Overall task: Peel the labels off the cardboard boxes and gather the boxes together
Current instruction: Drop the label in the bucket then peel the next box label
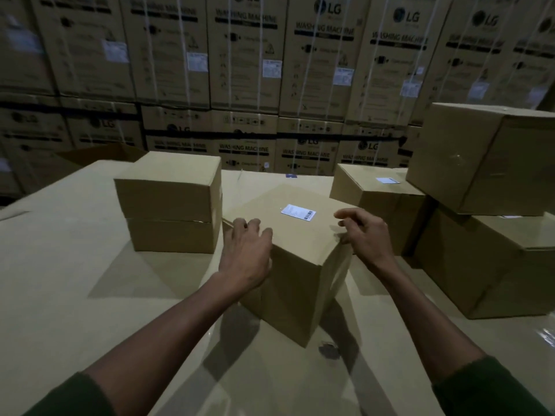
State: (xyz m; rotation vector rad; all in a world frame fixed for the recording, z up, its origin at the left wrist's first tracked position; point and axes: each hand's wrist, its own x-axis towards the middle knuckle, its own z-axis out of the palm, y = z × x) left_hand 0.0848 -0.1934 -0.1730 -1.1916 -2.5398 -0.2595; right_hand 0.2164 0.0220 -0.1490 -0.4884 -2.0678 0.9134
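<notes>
**A:** Labelled box (288,244) sits in the middle of the worktop (69,289), just right of the two stacked plain boxes (169,202), one corner turned toward you. Its white barcode label (298,212) lies on the top face, toward the far side.

**B:** And the hands?

**A:** Your left hand (247,253) rests on the box's near-left top edge, fingers bent over the top. Your right hand (362,232) is at the right edge, fingers loosely curled, nothing in its grip; whether it touches the cardboard I cannot tell.

**B:** How should the peel go?

**A:** I'd hold the box down with your left, then lift a label corner with a right fingernail and pull low and slowly, so the paper comes off whole, not in shreds.

**B:** Anything readable?

**A:** The label's print is too small beyond the barcode. Behind the box, the wall of strapped cartons (246,55) reads "LG" and "WASHING MACHINE". Right of the box, another box (375,187) carries a small label (387,180) too.
</notes>
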